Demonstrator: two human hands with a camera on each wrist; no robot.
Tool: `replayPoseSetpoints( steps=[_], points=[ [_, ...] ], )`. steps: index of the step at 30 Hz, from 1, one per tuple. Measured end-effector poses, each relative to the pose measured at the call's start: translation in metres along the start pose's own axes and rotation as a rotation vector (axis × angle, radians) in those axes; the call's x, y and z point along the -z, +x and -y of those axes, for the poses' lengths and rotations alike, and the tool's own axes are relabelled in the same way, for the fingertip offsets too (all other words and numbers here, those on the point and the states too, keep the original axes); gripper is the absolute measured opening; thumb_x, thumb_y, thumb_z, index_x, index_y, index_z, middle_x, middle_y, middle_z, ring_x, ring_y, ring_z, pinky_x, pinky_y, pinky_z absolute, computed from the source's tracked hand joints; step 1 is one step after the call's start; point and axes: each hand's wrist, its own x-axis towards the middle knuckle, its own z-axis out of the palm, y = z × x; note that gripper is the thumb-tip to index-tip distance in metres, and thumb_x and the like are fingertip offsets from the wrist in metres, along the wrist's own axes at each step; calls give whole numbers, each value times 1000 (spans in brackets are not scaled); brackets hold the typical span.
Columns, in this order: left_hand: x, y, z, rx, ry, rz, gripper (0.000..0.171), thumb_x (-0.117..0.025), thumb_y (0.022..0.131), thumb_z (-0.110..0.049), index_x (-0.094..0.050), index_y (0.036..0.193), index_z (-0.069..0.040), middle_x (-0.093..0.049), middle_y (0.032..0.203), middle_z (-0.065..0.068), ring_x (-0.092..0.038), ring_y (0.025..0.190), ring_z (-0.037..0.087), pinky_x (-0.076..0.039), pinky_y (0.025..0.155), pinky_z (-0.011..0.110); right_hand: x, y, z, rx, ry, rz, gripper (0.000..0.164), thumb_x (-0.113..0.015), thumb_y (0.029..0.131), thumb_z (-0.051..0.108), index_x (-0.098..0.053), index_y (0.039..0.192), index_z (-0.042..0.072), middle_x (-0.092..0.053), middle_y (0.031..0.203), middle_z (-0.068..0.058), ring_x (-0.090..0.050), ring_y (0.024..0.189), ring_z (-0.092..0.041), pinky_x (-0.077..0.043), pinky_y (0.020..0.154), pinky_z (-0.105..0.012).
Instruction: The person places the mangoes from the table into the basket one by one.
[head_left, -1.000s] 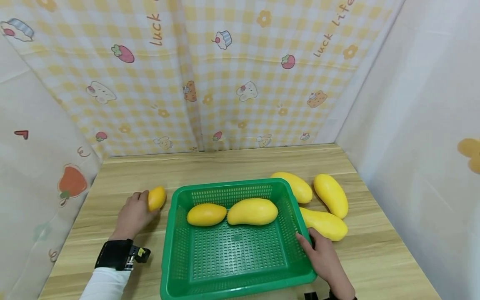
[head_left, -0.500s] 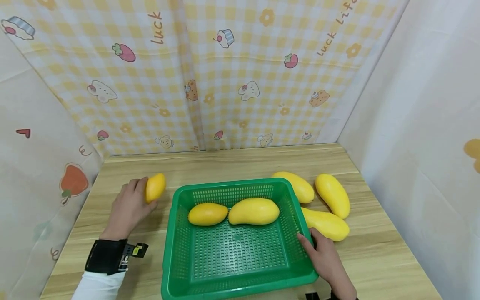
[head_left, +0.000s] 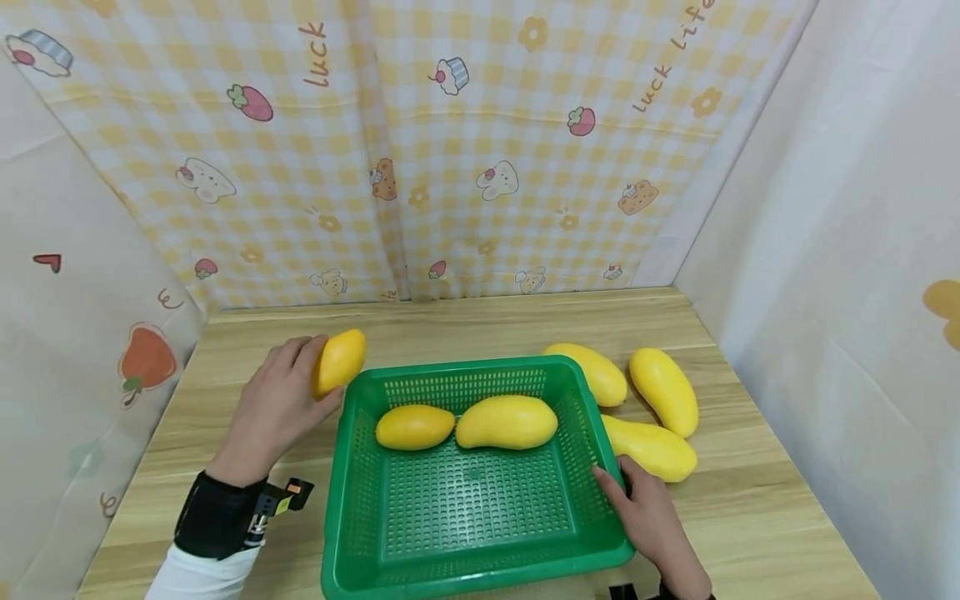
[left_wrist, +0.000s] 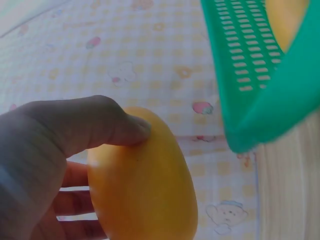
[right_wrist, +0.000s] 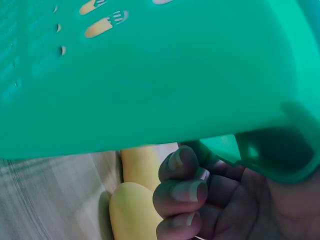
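My left hand (head_left: 281, 404) grips an orange-yellow mango (head_left: 340, 362) just off the back left corner of the green basket (head_left: 333, 492). In the left wrist view the thumb lies across the upper part of that mango (left_wrist: 150, 185), the other fingers behind it. My right hand (head_left: 651, 517) holds the basket's right rim, thumb over the inside edge. From the right wrist view, its curled fingers (right_wrist: 185, 192) show beneath the green wall. Inside the basket lie an orange-yellow mango (head_left: 415, 427) and a larger pale yellow mango (head_left: 506, 422), end to end along the back.
Right of the basket, three yellow mangoes rest on the wooden table (head_left: 765, 517): one at the back (head_left: 596, 375), one farther right (head_left: 663, 392), one near my right hand (head_left: 652, 450). A checked cloth (head_left: 450, 242) hangs behind, with pale cloth on both sides.
My left hand has lifted the mango from the table and carried it rightward, up to the basket's back left corner. The right hand keeps its hold on the rim.
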Motion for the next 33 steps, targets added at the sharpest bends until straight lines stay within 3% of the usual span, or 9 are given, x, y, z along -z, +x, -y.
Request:
replayPoseSetpoints(
  steps=[13, 21, 26, 33],
  points=[
    [-4, 7, -25, -48, 9, 115, 69, -81, 71, -23, -51, 126, 5, -56, 115, 22, -54, 99, 37, -53, 66, 49, 0, 2, 1, 4, 6, 0, 33, -59, 95, 38, -62, 100, 5, -62, 75, -3, -61, 61, -15, -52, 52, -28],
    [-18, 14, -42, -161, 38, 163, 64, -78, 72, -29, -55, 123, 1, -58, 114, 17, -55, 96, 32, -52, 64, 39, 1, 1, 1, -12, 4, -2, 34, -58, 95, 39, -62, 100, 5, -62, 75, -4, -60, 61, -16, -52, 52, -29],
    [-25, 14, -49, -194, 45, 178, 62, -77, 71, -29, -55, 121, -1, -58, 112, 15, -56, 92, 30, -52, 60, 36, 0, -1, 2, -28, 8, 9, 38, -58, 94, 41, -61, 101, 4, -62, 76, -3, -61, 61, -15, -52, 52, -28],
    [-32, 11, -60, -264, 62, 280, 63, -75, 70, -33, -56, 122, -2, -58, 111, 11, -54, 90, 25, -50, 65, 35, 0, 0, 2, -23, 13, 9, 37, -58, 94, 40, -61, 101, 4, -62, 75, -4, -61, 60, -16, -52, 51, -29]
  ],
)
